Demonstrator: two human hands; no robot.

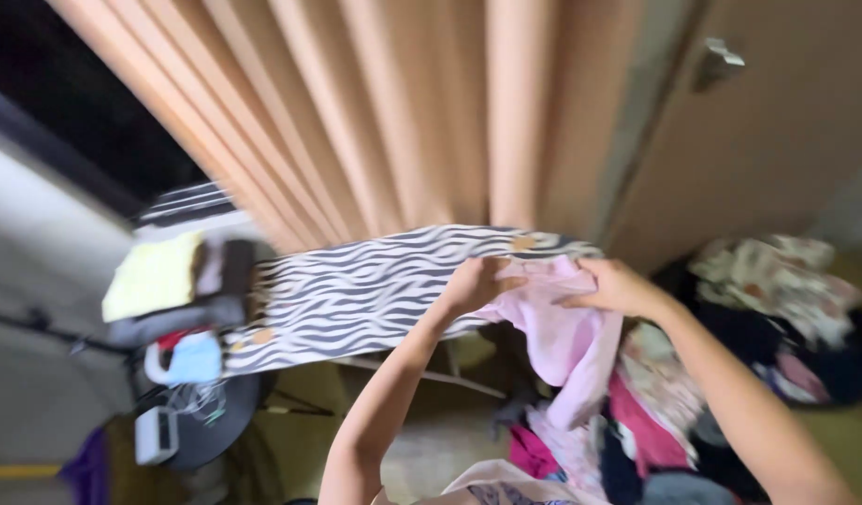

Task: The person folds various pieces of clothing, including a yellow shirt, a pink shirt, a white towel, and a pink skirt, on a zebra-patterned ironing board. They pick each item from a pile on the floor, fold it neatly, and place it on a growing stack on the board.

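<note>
Left hand (476, 283) and right hand (614, 286) each pinch the pink garment (564, 337), which hangs beneath them over the zebra-striped ironing board (356, 295).

- Ahead of me, a peach pleated curtain (356, 103) hangs in long vertical folds
- To its right, a tan door (777, 140) with a metal handle (716, 64)
- Dark window area (66, 103) at upper left
- Ironing board (356, 290) with zebra-striped cover stands before the curtain
- Floor (431, 411) dull olive, dim light, view blurred
</note>
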